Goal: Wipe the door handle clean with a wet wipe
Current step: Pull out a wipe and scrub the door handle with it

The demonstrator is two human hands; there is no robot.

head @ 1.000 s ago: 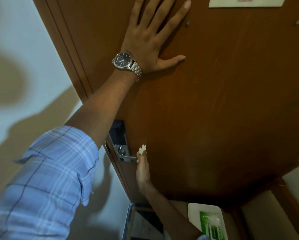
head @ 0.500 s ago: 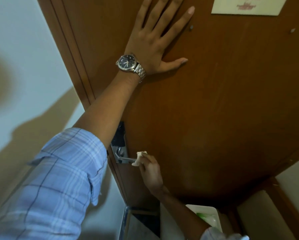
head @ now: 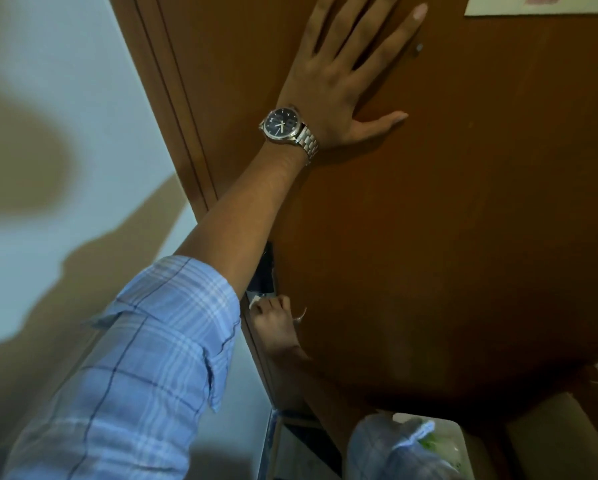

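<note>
My left hand (head: 339, 81) lies flat on the brown door (head: 446, 237) with its fingers spread, a metal watch on the wrist. Lower down, my right hand (head: 273, 323) is closed around the door handle, which it hides almost fully. A corner of the white wet wipe (head: 255, 301) sticks out from its fingers, just below the dark lock plate (head: 264, 275). My left forearm hides part of that plate.
A pale wall (head: 65, 150) runs along the left of the door frame (head: 173, 116). A white wipe packet with green print (head: 439, 441) lies below at the bottom right, partly behind my right sleeve. A paper notice (head: 539, 5) hangs at the door's top right.
My right hand has slid left along the handle, from its free end toward the lock plate, and now covers it. The left hand stays pressed on the door.
</note>
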